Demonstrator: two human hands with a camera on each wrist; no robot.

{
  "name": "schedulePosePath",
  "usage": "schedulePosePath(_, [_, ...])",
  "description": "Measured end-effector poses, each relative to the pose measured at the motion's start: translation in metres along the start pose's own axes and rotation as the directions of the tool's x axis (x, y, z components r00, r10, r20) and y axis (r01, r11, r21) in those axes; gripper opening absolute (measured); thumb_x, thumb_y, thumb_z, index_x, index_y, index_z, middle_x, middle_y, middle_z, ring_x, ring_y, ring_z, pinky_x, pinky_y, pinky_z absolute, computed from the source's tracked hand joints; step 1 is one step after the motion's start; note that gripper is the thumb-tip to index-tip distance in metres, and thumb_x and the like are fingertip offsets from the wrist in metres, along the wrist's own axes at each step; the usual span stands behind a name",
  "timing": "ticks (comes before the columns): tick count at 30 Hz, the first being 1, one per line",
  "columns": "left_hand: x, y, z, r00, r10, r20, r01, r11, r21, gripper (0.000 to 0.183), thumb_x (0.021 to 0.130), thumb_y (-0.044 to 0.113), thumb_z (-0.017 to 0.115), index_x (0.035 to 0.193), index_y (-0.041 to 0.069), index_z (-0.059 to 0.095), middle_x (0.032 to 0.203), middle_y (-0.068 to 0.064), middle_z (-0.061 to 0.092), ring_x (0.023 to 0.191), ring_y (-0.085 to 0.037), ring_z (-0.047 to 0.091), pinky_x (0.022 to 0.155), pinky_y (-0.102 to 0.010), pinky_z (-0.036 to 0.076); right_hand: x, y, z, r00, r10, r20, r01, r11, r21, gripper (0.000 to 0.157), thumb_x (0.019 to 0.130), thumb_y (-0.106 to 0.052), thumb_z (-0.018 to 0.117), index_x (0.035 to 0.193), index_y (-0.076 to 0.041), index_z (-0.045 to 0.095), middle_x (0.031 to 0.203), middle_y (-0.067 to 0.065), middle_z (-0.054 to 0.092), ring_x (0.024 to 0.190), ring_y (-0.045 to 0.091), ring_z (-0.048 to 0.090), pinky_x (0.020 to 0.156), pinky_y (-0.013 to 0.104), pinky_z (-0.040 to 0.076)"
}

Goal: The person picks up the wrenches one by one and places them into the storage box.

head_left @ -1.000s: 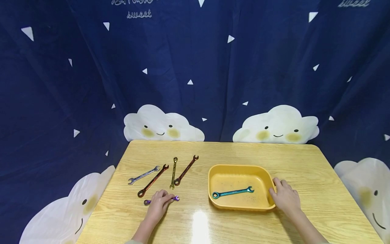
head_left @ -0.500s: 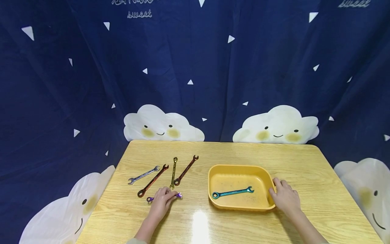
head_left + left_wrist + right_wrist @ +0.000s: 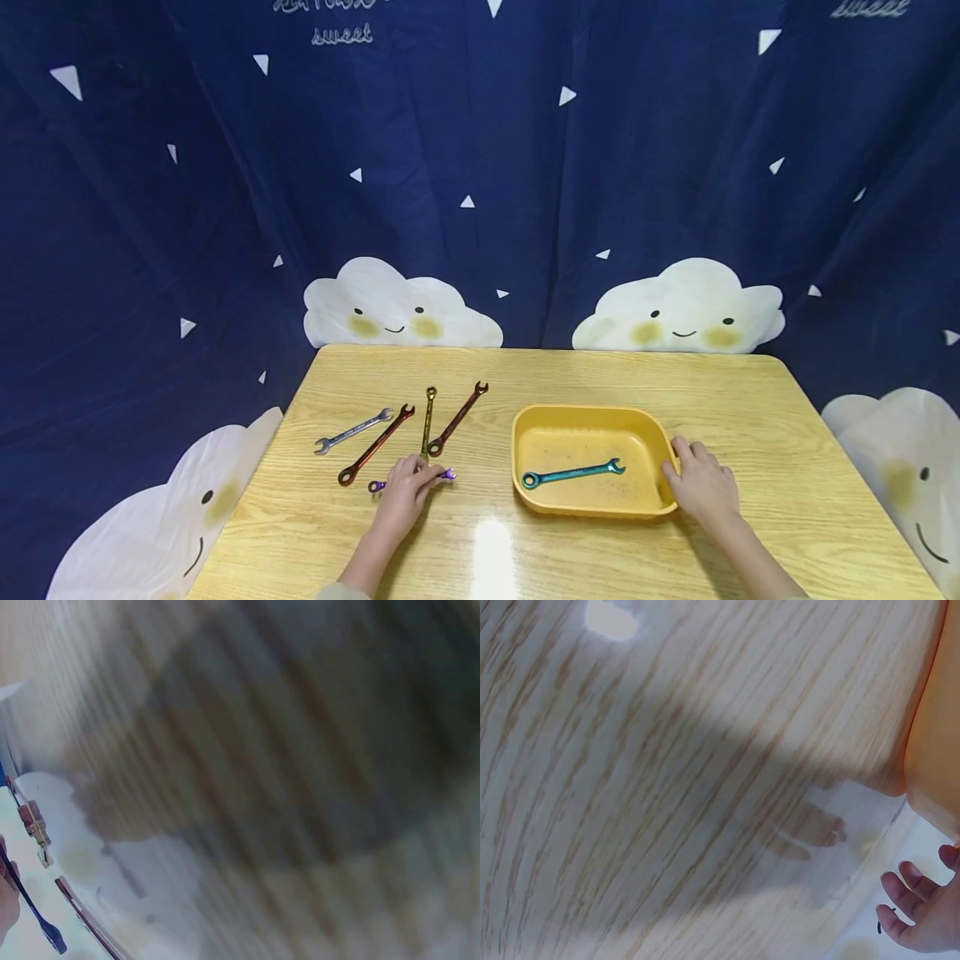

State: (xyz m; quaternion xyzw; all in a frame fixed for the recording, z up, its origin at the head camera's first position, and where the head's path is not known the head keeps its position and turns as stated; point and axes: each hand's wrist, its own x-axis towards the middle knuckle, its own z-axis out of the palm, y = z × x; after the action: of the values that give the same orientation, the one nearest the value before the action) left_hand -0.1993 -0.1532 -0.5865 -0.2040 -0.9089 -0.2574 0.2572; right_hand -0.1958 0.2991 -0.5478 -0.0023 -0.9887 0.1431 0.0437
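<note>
Thumb and fingers of your left hand (image 3: 402, 492) pinch a purple metal combination wrench (image 3: 447, 474) around its middle, on the near left side, its ring end showing left of your hand and its forked end right. You cannot tell from these views whether it touches the light wood-grain table (image 3: 750, 400). Your right hand (image 3: 705, 487), well apart from the left, grips the right end of a yellow rectangular plastic tub (image 3: 585, 506), thumb over the rim; in the right wrist view, some of its fingers hang loosely bent beside the tub. Inside that tub, towards the near side, you have a teal metal wrench (image 3: 573, 473), ring end left, forked end right.

Farther off than your left hand, more metal wrenches lie on the table. Leftmost is a silver double-ended wrench (image 3: 352, 432); next, a slanting orange-red wrench (image 3: 378, 443), ring end nearest you. A slim gold wrench (image 3: 428, 421) points away from you, its near end partly hidden by your fingers, and a dark red wrench (image 3: 459, 419) slants to its right. Behind the table hangs a navy fabric curtain (image 3: 517, 125) printed with white triangles (image 3: 566, 96) and smiling clouds (image 3: 678, 287).
</note>
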Motion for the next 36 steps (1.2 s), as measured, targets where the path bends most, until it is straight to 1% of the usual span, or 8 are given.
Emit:
schedulePosePath(3, [0.002,0.003,0.000,1.000,0.000,0.019,0.000,1.000,0.010,0.019,0.071,0.014,0.073,0.090,0.017,0.072,0.080,0.003,0.053,0.074,-0.011,0.044,0.068,-0.031,0.039,0.000,0.000,0.000,1.000,-0.003,-0.003,0.003,1.000,-0.004,0.037,0.092,-0.031,0.043,0.119,-0.006,0.042,0.112,0.024,0.046,0.096,0.044,0.048,0.069,0.057,0.035])
schedulePosePath(6, [0.005,0.005,0.001,1.000,-0.005,0.029,0.005,1.000,-0.002,0.020,0.072,0.012,0.073,0.091,0.016,0.072,0.081,0.003,0.053,0.075,-0.012,0.044,0.068,-0.031,0.040,0.000,0.000,0.001,1.000,-0.006,-0.014,0.006,1.000,-0.011,0.036,0.091,-0.030,0.044,0.119,-0.007,0.043,0.110,0.023,0.047,0.096,0.044,0.048,0.068,0.057,0.035])
schedulePosePath(12, [0.012,0.010,0.003,1.000,0.005,0.007,-0.005,0.999,-0.037,0.021,0.071,0.008,0.074,0.091,0.015,0.073,0.082,0.003,0.052,0.076,-0.013,0.045,0.066,-0.030,0.040,0.000,0.000,0.001,1.000,-0.008,-0.020,0.007,1.000,-0.020,0.034,0.091,-0.030,0.044,0.117,-0.007,0.043,0.109,0.023,0.048,0.095,0.043,0.048,0.068,0.057,0.036])
schedulePosePath(16, [0.015,0.014,0.004,1.000,0.002,0.015,-0.002,0.999,-0.042,0.021,0.072,0.009,0.074,0.092,0.014,0.073,0.082,0.004,0.052,0.076,-0.012,0.045,0.066,-0.029,0.040,0.001,0.000,0.000,1.000,-0.012,-0.021,0.012,1.000,-0.024,0.033,0.092,-0.030,0.043,0.116,-0.007,0.043,0.109,0.022,0.048,0.096,0.043,0.048,0.069,0.058,0.035])
schedulePosePath(20, [0.018,0.018,0.006,1.000,0.013,0.010,-0.012,0.999,-0.047,0.020,0.072,0.009,0.073,0.091,0.013,0.072,0.081,0.003,0.051,0.075,-0.013,0.044,0.066,-0.030,0.040,0.002,0.000,0.000,0.999,-0.018,-0.032,0.017,0.999,-0.033,0.032,0.092,-0.030,0.044,0.115,-0.007,0.043,0.108,0.021,0.048,0.096,0.044,0.047,0.071,0.059,0.035])
schedulePosePath(25, [0.023,0.021,0.009,0.999,0.036,-0.010,-0.037,0.998,-0.057,0.019,0.072,0.009,0.074,0.090,0.014,0.073,0.081,0.003,0.051,0.074,-0.013,0.045,0.066,-0.031,0.039,0.002,0.000,0.000,0.999,-0.022,-0.031,0.021,0.999,-0.039,0.032,0.092,-0.030,0.044,0.115,-0.007,0.044,0.108,0.022,0.048,0.097,0.044,0.046,0.072,0.060,0.034])
schedulePosePath(32, [0.032,0.030,0.015,0.999,0.050,-0.001,-0.050,0.996,-0.071,0.017,0.074,0.011,0.072,0.090,0.016,0.072,0.080,0.004,0.050,0.075,-0.012,0.045,0.068,-0.031,0.039,0.002,0.000,0.000,1.000,-0.017,-0.024,0.016,0.999,-0.033,0.032,0.092,-0.030,0.044,0.115,-0.007,0.044,0.109,0.022,0.047,0.098,0.045,0.045,0.073,0.061,0.033])
schedulePosePath(36, [0.037,0.035,0.017,0.998,0.061,-0.004,-0.061,0.995,-0.073,0.016,0.074,0.013,0.072,0.090,0.017,0.073,0.081,0.004,0.052,0.075,-0.012,0.046,0.067,-0.030,0.039,0.002,0.000,0.001,0.999,-0.018,-0.027,0.017,0.999,-0.033,0.032,0.092,-0.030,0.044,0.116,-0.007,0.044,0.110,0.022,0.047,0.100,0.045,0.045,0.074,0.061,0.033])
